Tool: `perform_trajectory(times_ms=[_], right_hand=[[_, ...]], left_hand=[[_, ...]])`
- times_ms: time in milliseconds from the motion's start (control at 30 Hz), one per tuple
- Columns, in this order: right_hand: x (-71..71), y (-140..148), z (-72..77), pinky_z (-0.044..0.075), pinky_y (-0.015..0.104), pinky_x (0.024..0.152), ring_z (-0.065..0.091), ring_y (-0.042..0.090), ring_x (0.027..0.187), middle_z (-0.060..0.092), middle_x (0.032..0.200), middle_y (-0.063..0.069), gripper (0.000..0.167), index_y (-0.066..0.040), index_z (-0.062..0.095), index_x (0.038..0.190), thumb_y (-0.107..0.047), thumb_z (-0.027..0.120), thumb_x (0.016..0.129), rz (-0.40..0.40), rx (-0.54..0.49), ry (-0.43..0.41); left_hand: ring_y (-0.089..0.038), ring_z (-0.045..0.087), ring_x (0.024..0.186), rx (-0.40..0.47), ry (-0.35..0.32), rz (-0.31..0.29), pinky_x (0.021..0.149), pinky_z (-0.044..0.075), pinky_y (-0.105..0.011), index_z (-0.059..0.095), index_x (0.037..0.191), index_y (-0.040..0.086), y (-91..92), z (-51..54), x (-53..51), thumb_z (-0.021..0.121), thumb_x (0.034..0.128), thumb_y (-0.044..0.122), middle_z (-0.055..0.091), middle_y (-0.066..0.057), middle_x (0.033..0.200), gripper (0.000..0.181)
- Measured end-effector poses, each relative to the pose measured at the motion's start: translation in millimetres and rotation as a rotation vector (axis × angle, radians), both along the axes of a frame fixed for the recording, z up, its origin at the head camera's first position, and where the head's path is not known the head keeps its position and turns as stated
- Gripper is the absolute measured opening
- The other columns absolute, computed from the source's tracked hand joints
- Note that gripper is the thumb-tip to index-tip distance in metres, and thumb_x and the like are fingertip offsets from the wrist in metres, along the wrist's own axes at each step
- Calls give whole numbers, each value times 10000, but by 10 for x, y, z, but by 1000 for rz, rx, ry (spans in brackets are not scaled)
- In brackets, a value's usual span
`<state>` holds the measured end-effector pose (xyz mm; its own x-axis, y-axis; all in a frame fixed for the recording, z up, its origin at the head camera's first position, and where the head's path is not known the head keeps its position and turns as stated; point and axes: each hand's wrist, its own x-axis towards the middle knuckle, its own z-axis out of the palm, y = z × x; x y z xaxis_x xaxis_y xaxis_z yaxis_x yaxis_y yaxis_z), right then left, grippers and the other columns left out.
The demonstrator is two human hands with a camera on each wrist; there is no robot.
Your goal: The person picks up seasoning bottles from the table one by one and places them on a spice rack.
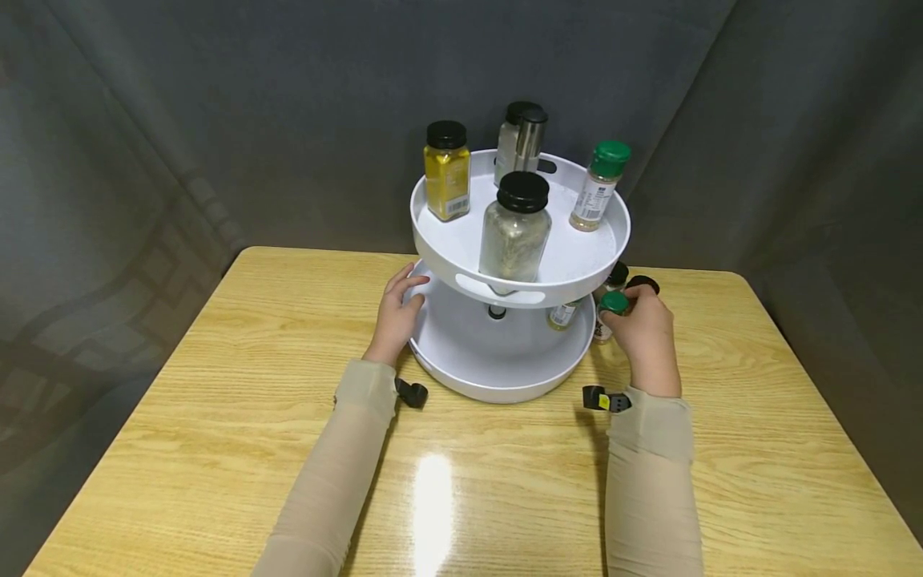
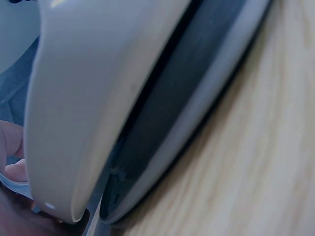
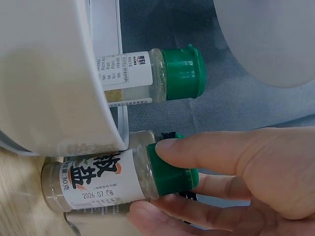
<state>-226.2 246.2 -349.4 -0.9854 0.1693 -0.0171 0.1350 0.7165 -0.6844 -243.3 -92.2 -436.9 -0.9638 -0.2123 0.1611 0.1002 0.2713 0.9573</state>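
Observation:
A white two-tier turntable stands on the table. My left hand holds the left rim of its lower tier, its fingertips inside the rim. To the right of that tier, my right hand pinches the green cap of a clear spice bottle with a white label. The bottle stands upright on the table, close against the tier's outer wall. Beside it are black-capped jars, partly hidden by the hand. Inside the lower tier at the right stands another green-capped spice bottle, its cap hidden from the head view.
The upper tier carries a yellow black-lidded jar, a large clear jar, a green-capped bottle and, at the back, black-lidded containers. Its overhang covers part of the lower tier. Grey curtains surround the wooden table.

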Motion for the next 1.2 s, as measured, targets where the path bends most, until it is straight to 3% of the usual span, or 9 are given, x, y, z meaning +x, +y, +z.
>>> perform_trajectory(times_ms=[567, 800, 1200], right_hand=[[48, 6, 19, 539, 555, 942, 570, 452, 1063, 561, 1199, 386, 478, 168, 469, 1226, -125, 686, 917, 4, 9, 27], [45, 54, 19, 549, 452, 810, 570, 386, 963, 572, 1108, 315, 457, 140, 487, 1181, -173, 684, 910, 17, 1, 25], [42, 69, 72, 526, 416, 788, 550, 365, 978, 555, 1113, 269, 488, 113, 484, 1210, -199, 698, 901, -6, -21, 42]], left_hand=[[-266, 250, 1516, 8, -6, 2, 1252, 181, -368, 668, 1237, -25, 7, 5, 5, 523, 968, 6, 369, -79, 1601, 307], [-271, 253, 1514, 13, -1, 2, 1251, 184, -374, 670, 1230, -29, 5, -5, -5, 522, 963, 1, 373, -86, 1597, 307], [-269, 253, 1514, 15, -3, 5, 1253, 172, -370, 671, 1228, -28, -3, -8, -8, 524, 962, 2, 375, -78, 1598, 306]])
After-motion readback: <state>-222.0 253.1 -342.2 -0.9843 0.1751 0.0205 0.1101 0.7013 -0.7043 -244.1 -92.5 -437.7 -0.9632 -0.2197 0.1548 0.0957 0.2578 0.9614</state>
